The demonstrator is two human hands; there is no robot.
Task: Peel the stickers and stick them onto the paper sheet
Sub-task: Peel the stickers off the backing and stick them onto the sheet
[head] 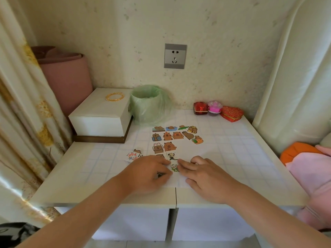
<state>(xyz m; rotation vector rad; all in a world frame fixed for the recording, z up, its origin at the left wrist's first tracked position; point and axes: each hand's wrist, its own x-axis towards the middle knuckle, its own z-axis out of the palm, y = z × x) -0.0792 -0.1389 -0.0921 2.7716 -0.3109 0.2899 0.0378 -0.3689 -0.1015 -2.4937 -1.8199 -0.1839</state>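
The paper sheet (184, 151) lay on the table (107, 197), its far half filled with rows of cartoon animal stickers (172, 136). Both hands rested on its near end. The left hand (148, 172) lay knuckles up with its fingers bent down onto the sheet. Something small and dark showed under its fingers, so I could not tell whether it gripped anything. The right hand (206, 178) lay mostly flat, fingers stretched toward the left hand and holding nothing. Between the two sets of fingertips sat a small green-and-white sticker (174, 167), touched from both sides. A loose pile of stickers (135, 154) lay just left of the sheet, beyond the left hand. Farther back stood a white box (100, 115) and a bin lined with a green bag (149, 104).
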